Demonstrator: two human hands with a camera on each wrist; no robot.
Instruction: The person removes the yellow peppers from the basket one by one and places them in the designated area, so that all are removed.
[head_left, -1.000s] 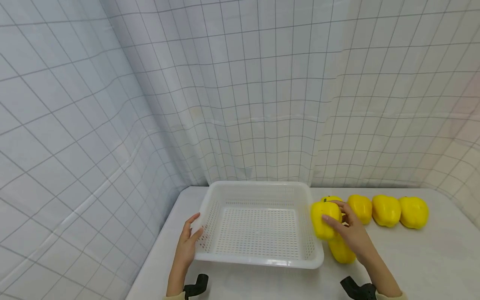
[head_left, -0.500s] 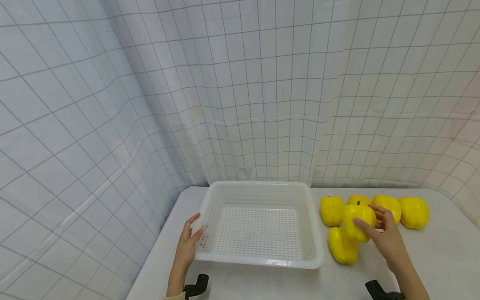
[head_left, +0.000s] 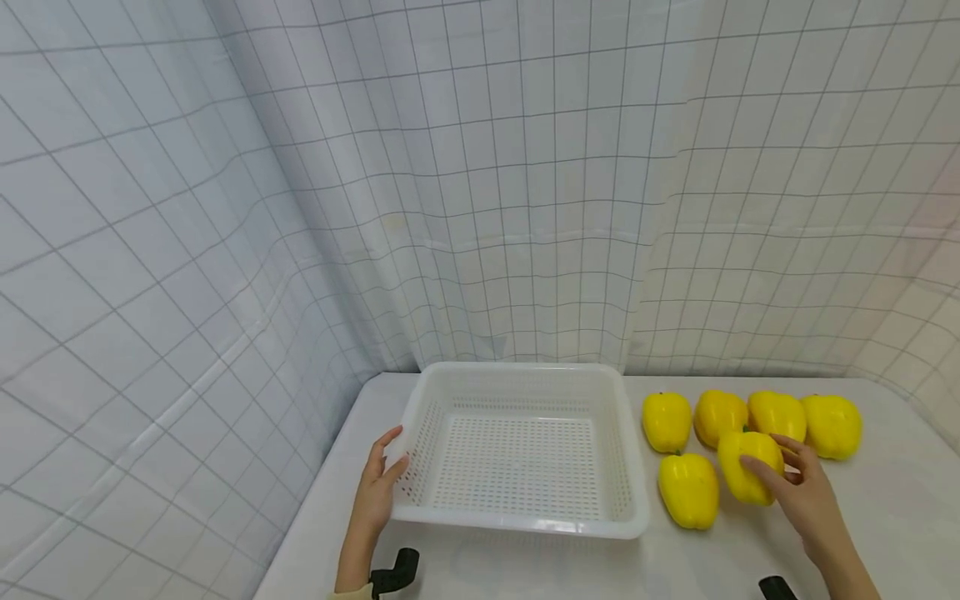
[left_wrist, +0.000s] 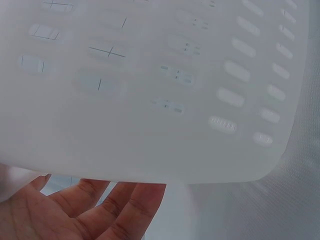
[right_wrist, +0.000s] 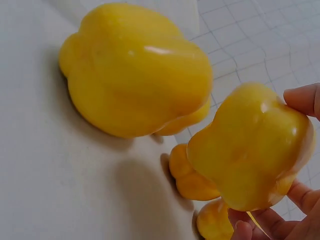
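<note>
A white perforated plastic basket stands on the table with nothing inside it. My left hand grips its left rim, thumb over the edge; in the left wrist view, fingers show below the rim, outside the wall. On the right, my right hand holds a yellow bell pepper between thumb and fingers. The right wrist view shows this bell pepper raised over the table, its shadow apart from it. Just left of it lies another yellow bell pepper.
Behind the held pepper, several yellow bell peppers form a row along the back right of the white table. A white gridded curtain hangs behind the table and along its left side.
My right hand has carried the bell pepper from beside the basket's right rim to the right and lower, past the front pepper. My left hand and the basket have stayed put.
</note>
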